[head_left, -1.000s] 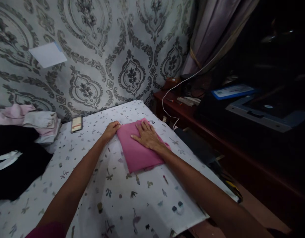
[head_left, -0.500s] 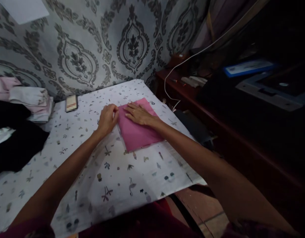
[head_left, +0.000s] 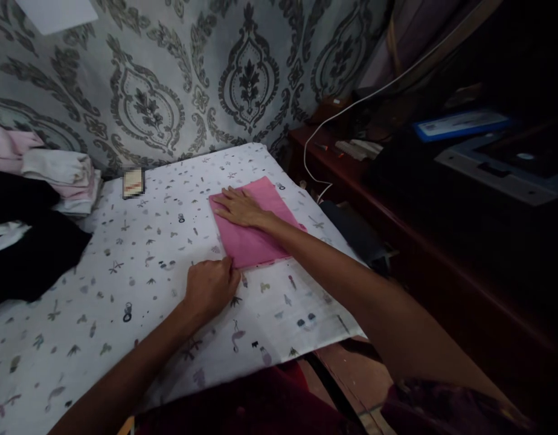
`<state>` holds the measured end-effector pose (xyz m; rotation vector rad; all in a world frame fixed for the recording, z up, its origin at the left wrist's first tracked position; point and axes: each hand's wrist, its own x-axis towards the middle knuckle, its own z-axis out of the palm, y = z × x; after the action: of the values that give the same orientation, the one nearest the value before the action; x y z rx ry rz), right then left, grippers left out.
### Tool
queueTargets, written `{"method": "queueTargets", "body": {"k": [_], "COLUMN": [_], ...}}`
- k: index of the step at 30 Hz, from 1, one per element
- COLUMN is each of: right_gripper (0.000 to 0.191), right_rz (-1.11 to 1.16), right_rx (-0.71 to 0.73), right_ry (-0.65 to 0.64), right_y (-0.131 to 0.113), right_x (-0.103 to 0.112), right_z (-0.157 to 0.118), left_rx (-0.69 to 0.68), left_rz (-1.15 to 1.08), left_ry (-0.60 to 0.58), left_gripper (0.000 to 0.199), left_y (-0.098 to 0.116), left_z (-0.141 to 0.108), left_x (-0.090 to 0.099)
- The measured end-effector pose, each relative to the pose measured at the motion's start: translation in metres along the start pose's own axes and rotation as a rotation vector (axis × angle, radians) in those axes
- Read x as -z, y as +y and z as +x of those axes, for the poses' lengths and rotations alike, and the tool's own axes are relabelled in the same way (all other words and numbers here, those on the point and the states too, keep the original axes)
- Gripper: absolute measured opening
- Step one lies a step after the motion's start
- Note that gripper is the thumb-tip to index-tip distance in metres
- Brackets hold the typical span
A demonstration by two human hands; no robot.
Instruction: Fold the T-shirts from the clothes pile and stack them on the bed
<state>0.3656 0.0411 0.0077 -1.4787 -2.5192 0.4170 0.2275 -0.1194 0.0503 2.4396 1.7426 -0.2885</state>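
A pink folded cloth [head_left: 256,241] lies flat on the white printed sheet [head_left: 161,338] that covers the table. My right hand [head_left: 241,208] rests on its upper left part, palm down with the fingers spread. At the near left corner of the cloth, my left hand [head_left: 211,283] is closed, thumb and forefinger pinching the corner. The other fingers of that hand are curled under.
Folded pink and white clothes [head_left: 66,175] are stacked at the left, behind a black garment [head_left: 43,254]. A small pixelated item [head_left: 133,183] lies near the patterned wall covering. On the right, a dark red wooden surface [head_left: 351,187] carries a white cable [head_left: 306,151].
My left hand has come nearer, from the far left corner of the cloth to its near left corner. My right hand has slid slightly left over the cloth.
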Motion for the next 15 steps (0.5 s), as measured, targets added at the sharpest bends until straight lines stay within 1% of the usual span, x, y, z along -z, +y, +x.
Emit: {"method": "queueTargets", "body": {"k": [2,6,8,11,12,13,15], "right_gripper": [0.058,0.058,0.059,0.060,0.060,0.058,0.051], "right_rz": [-0.014,-0.023,-0.022,0.000,0.010,0.022,0.046], "right_rx": [-0.015,-0.044,-0.044,-0.049,-0.041,-0.018,0.083], "right_ry": [0.005,-0.011,-0.019,-0.030,-0.020,0.002,0.066], "right_y": [-0.002,-0.004,-0.004,-0.009,-0.013,-0.019,-0.033], "right_x": [0.000,0.002,0.006,0.012,0.013,0.014,0.011], "right_z": [-0.001,-0.001,-0.001,-0.005,-0.010,-0.018,-0.039], "left_rx": [-0.037,-0.144,-0.171,-0.171,-0.153,-0.123,-0.072], "left_rz": [0.028,0.085,0.089,0.026,-0.024,-0.086,-0.227], "left_ry": [-0.004,-0.050,-0.058,-0.052,-0.030,0.017,0.183], "left_gripper": [0.031,0.027,0.027,0.030,0.030,0.030,0.030], "left_y": [0.002,0.005,0.005,-0.006,-0.013,-0.022,-0.040], "left_z": [-0.004,-0.009,-0.009,-0.005,-0.001,0.005,0.026], "left_x": [-0.004,-0.011,-0.006,0.015,0.024,0.031,0.040]}}
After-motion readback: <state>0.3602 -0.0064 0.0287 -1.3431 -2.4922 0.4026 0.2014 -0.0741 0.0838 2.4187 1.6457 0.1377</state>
